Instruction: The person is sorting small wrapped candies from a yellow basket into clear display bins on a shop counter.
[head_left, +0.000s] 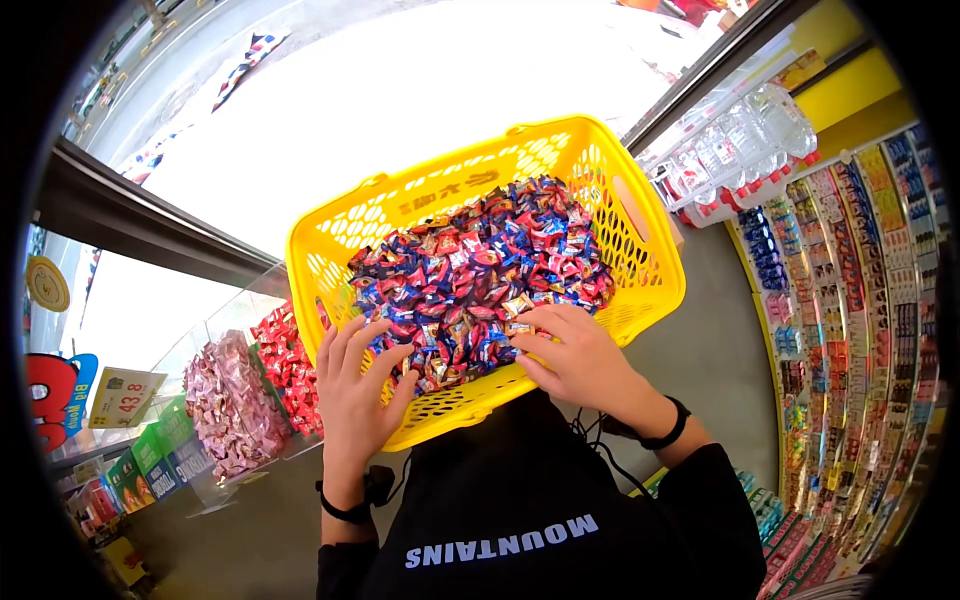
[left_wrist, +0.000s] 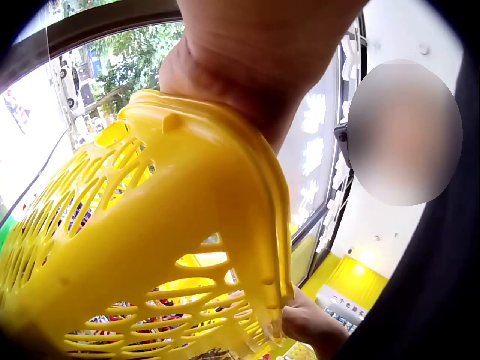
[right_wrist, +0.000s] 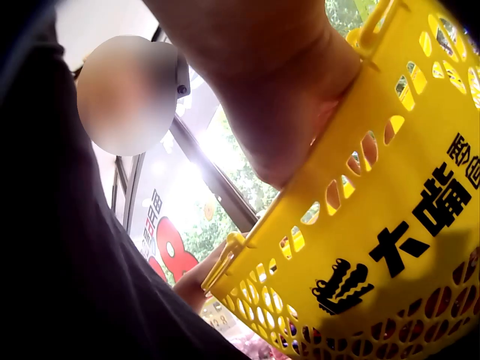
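Note:
A yellow perforated basket [head_left: 657, 290] holds a heap of small wrapped candies [head_left: 470, 270] in blue, red and gold. Over the basket's near left corner reaches the left hand [head_left: 358, 385], its fingers spread and slightly bent at the candies' edge. The right hand [head_left: 580, 360] comes over the near rim, fingertips at a gold-wrapped piece; whether it grips it is unclear. Both wrist views look at the basket's outside, the left wrist view at a corner [left_wrist: 187, 180] and the right wrist view at a printed wall [right_wrist: 375, 202]; the fingers over the candies are hidden there.
Left of the basket are clear bins with red candies [head_left: 285, 350] and pink candies [head_left: 235, 400], beside a price card [head_left: 127, 397]. Shelves of packaged goods [head_left: 850, 270] curve along the right, with plastic bottles [head_left: 740, 145] above. A window frame [head_left: 150, 215] stands behind.

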